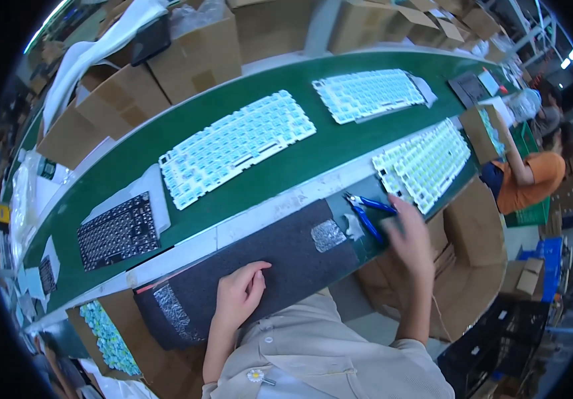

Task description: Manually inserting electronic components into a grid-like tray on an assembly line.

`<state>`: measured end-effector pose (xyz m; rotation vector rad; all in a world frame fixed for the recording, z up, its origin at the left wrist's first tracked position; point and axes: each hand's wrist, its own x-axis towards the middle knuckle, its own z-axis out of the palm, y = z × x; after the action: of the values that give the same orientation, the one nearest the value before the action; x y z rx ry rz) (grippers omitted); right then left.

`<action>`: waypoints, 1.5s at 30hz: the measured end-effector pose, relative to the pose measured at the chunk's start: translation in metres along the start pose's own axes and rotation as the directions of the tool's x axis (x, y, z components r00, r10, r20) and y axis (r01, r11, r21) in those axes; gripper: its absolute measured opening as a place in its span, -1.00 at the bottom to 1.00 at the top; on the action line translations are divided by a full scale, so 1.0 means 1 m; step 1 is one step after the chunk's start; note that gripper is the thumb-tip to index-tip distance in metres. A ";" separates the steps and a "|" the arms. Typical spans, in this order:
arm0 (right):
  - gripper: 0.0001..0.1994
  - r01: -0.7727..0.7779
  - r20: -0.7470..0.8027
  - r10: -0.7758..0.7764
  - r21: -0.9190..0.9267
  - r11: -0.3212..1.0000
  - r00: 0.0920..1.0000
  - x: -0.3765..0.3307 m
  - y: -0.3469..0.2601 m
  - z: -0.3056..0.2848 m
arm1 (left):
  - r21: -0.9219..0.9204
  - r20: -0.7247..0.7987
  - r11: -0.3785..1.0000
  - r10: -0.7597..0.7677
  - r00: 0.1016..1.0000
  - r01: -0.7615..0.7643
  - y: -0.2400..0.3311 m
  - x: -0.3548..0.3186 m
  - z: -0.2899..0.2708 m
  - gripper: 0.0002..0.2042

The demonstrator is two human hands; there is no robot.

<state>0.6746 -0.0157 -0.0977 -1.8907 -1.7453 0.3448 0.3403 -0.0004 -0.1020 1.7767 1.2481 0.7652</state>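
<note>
My left hand (pixel 241 290) rests on a dark foam mat (pixel 260 256), its fingers curled in and nothing visible in them. To the right, my right hand (pixel 409 233) is smeared by motion beside blue-handled side cutters (pixel 368 214), which lie with their handles spread. Its fingertips are by the near edge of a stack of white keyboard plates (pixel 426 163) with pale green squares; whether they touch the plates or the cutters I cannot tell. A crumpled, pale scrap (pixel 353 227) lies left of the cutters.
Farther back, a green belt (pixel 233 126) carries two white keyboard plates (pixel 236 147) and a black one (pixel 119 229). An open carton (pixel 476 233) stands at my right; a box of blue-green pieces (pixel 108 338) is at my left. Someone in orange (pixel 539 176) is at far right.
</note>
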 end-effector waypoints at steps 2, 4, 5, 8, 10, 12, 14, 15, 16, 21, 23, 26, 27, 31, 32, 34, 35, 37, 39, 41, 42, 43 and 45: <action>-0.50 0.069 0.081 -0.053 -0.205 0.976 0.995 0.002 -0.025 0.018 | 0.021 0.018 1.000 0.017 1.000 -0.018 -0.004 -0.002 0.001 -0.85; -0.45 0.035 0.060 -0.019 -0.266 0.963 0.998 -0.001 -0.027 0.027 | 0.046 0.023 0.998 0.050 0.999 -0.051 -0.005 -0.002 0.003 -0.85; -0.45 0.034 0.050 -0.021 -0.272 0.962 0.999 -0.004 -0.026 0.030 | 0.058 0.025 0.996 0.065 0.998 -0.067 -0.002 -0.001 0.004 -0.85; -0.46 0.133 0.074 -0.111 -0.497 0.857 0.991 -0.007 -0.025 0.035 | 0.085 -0.004 0.985 0.152 0.988 -0.151 0.000 -0.003 0.007 -0.84; -0.48 0.146 0.101 -0.112 -0.459 0.877 0.989 -0.004 -0.007 0.031 | 0.115 0.012 0.975 0.193 0.981 -0.193 0.000 -0.004 0.008 -0.84; -0.60 -0.008 0.149 0.046 -0.245 0.970 0.988 0.011 0.001 0.015 | 0.142 0.017 0.966 0.218 0.976 -0.218 -0.005 -0.005 0.009 -0.84; -0.71 -0.144 0.110 0.119 0.257 0.956 0.987 0.045 0.011 -0.006 | 0.142 0.007 0.966 0.218 0.976 -0.217 -0.006 -0.007 0.008 -0.85; -0.72 -0.288 0.181 0.224 0.546 0.787 0.958 0.071 0.009 -0.021 | 0.162 0.015 0.962 0.223 0.975 -0.222 -0.006 -0.006 0.008 -0.85; -0.74 -0.240 0.168 0.173 0.604 0.760 0.971 0.098 -0.002 -0.034 | 0.192 0.016 0.958 0.214 0.977 -0.213 -0.007 -0.007 0.007 -0.85; -0.80 0.228 -0.219 -0.093 0.740 0.633 0.971 0.242 -0.012 -0.121 | 0.144 -0.013 0.968 0.209 0.978 -0.205 -0.004 -0.002 0.007 -0.85; -0.77 0.418 -0.472 -0.083 0.669 0.615 0.877 0.305 -0.041 -0.124 | 0.133 -0.004 0.977 0.171 0.985 -0.169 -0.007 0.003 0.008 -0.85; -0.73 0.526 -0.652 -0.065 0.543 0.654 0.755 0.388 -0.063 -0.125 | 0.117 0.012 0.978 0.170 0.985 -0.170 -0.007 0.005 0.007 -0.85; -0.70 0.483 -0.680 -0.040 0.477 0.735 0.732 0.409 -0.067 -0.123 | 0.094 0.009 0.985 0.144 0.990 -0.144 -0.007 0.003 0.006 -0.85; -0.58 0.282 -0.699 -0.082 0.175 0.943 0.710 0.455 -0.039 -0.095 | 0.025 0.023 0.995 0.097 0.995 -0.098 -0.003 0.002 0.009 -0.83; -0.58 0.280 -0.703 -0.077 0.179 0.943 0.707 0.455 -0.026 -0.089 | 0.031 0.027 0.994 0.101 0.995 -0.101 -0.003 0.003 0.010 -0.83; -0.64 0.175 -0.589 -0.199 -0.099 0.980 0.783 0.430 -0.015 -0.067 | 0.006 0.020 0.996 0.086 0.996 -0.086 -0.003 0.003 0.013 -0.83; -0.64 0.163 -0.590 -0.187 -0.094 0.982 0.786 0.414 -0.011 -0.063 | 0.010 0.032 0.996 0.084 0.996 -0.084 -0.003 0.005 0.014 -0.83; -0.68 0.322 -0.525 -0.084 0.381 0.866 0.847 0.365 -0.014 -0.073 | -0.012 0.063 0.998 0.059 0.996 -0.058 -0.005 0.008 0.018 -0.83; -0.73 0.351 -0.436 -0.220 0.248 0.903 0.873 0.322 0.014 -0.093 | -0.010 0.075 0.999 0.034 0.997 -0.033 -0.006 0.008 0.021 -0.85; -0.72 0.335 -0.262 -0.319 0.018 0.942 0.911 0.255 0.025 -0.107 | -0.016 0.091 1.000 0.008 0.996 -0.007 -0.008 0.009 0.024 -0.85; -0.72 0.324 -0.174 -0.332 -0.078 0.943 0.927 0.221 0.033 -0.117 | -0.001 0.040 1.000 0.008 0.999 -0.008 -0.004 0.009 0.025 -0.85; -0.79 0.304 -0.186 -0.324 -0.126 0.944 0.928 0.194 0.052 -0.125 | 0.010 -0.009 1.000 0.015 1.000 -0.015 0.000 0.011 0.027 -0.85; -0.84 0.067 -0.356 -0.151 -0.238 0.969 0.922 0.151 0.112 -0.134 | 0.047 0.012 0.999 0.022 1.000 -0.023 0.006 0.015 0.030 -0.86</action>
<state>0.8586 0.1011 -0.0228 -1.8485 -1.6690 -0.2512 0.3733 0.0044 -0.1108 1.8338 1.2501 0.7430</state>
